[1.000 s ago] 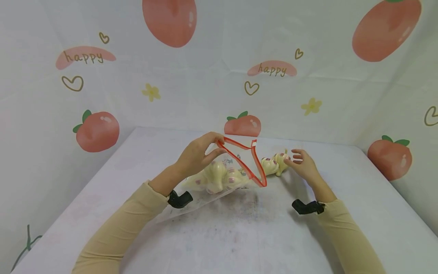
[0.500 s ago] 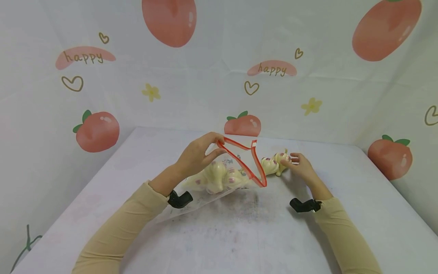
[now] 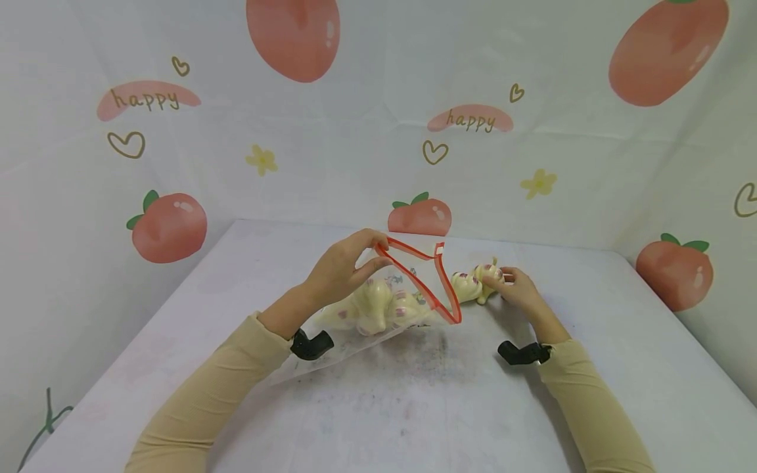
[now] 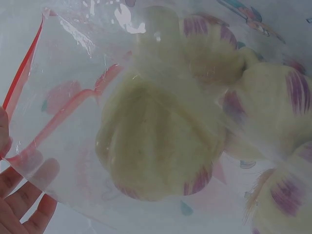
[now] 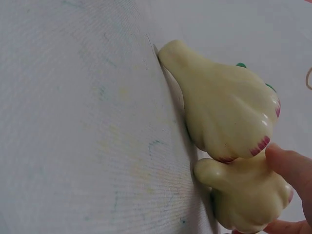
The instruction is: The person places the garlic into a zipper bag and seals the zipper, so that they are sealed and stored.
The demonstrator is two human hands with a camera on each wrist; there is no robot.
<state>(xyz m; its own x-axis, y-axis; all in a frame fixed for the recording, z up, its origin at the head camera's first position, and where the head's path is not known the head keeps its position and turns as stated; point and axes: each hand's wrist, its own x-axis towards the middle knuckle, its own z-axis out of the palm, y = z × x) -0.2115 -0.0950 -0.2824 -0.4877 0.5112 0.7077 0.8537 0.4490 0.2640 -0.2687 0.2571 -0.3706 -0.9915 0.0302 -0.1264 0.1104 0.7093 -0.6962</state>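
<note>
Right hand [image 3: 522,290] is clearly closest, pinching the rightmost garlic [image 3: 487,269] right of centre; left hand [image 3: 345,266] pinches the bag [image 3: 447,282], mouth facing that way.

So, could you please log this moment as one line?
left hand: holds open bag at its mouth | in bag: bulbs | right hand: grips loose bulb | second loose bulb: beside it

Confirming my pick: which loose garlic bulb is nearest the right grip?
The right garlic bulb, which the right grip touches; the left garlic bulb lies beside it, nearer the bag.
</note>
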